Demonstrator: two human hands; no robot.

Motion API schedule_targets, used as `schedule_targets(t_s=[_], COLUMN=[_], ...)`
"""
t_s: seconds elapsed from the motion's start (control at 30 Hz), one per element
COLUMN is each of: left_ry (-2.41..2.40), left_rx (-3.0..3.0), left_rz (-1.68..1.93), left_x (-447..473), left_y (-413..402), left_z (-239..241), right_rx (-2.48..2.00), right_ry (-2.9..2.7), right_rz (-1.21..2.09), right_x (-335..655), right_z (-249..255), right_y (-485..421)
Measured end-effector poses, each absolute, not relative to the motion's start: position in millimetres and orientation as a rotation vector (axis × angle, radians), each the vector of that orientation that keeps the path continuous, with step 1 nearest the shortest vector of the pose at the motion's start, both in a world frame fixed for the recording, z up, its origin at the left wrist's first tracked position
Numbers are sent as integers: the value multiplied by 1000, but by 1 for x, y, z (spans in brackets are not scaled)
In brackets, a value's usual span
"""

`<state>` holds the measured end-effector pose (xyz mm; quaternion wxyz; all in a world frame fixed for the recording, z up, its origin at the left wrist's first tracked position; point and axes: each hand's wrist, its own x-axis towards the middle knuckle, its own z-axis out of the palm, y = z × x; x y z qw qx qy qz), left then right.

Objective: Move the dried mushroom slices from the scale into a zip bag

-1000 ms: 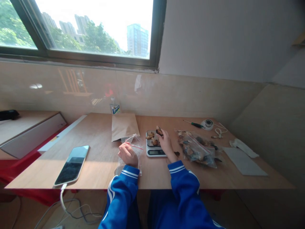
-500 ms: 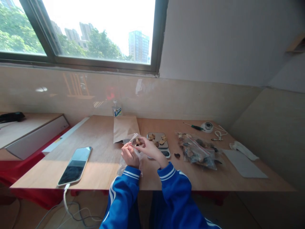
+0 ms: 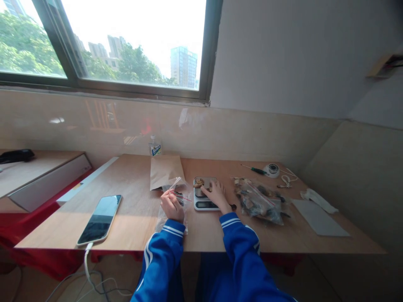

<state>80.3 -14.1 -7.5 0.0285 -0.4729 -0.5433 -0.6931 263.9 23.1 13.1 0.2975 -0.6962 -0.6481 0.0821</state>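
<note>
My left hand [image 3: 171, 205] pinches the open mouth of a small clear zip bag [image 3: 174, 198] with a red seal strip, held up from the wooden table [image 3: 132, 209]. My right hand [image 3: 215, 194] rests on the tray of a small digital kitchen scale [image 3: 204, 197], its fingers over the brown dried pieces [image 3: 199, 183] lying there. I cannot see whether the fingers hold a piece. A larger clear bag of dried pieces [image 3: 260, 201] lies just right of the scale.
A phone [image 3: 100, 212] on a white cable lies at the left. A brown paper bag [image 3: 165, 171] and a small bottle [image 3: 154, 147] stand behind. A screwdriver [image 3: 253, 169], a round reel [image 3: 272, 169], a grey sheet [image 3: 319, 218] and white cloth [image 3: 316, 198] lie right.
My right hand went from the scale to the small bag's mouth with a piece, then came back to the scale tray. My left hand kept holding the small bag.
</note>
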Motion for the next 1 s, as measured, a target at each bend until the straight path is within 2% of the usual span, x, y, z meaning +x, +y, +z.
schedule_targets(t_s=[0.33, 0.53, 0.73, 1.0], left_ry=[-1666, -1659, -1649, -1697], left_rx=[-1498, -1504, -1519, -1360], left_rz=[-2201, -2186, -2237, -2336], left_x=[81, 81, 82, 78], left_y=[-12, -11, -13, -10], left_z=[-10, -12, -9, -11], right_rx=[-1695, -1599, -1222, -1053], right_ry=[-1587, -1437, -1564, -1690], right_rz=[-13, 141, 323, 567], right_x=[285, 275, 203, 153], right_z=[2, 33, 81, 57], right_y=[27, 25, 3, -5])
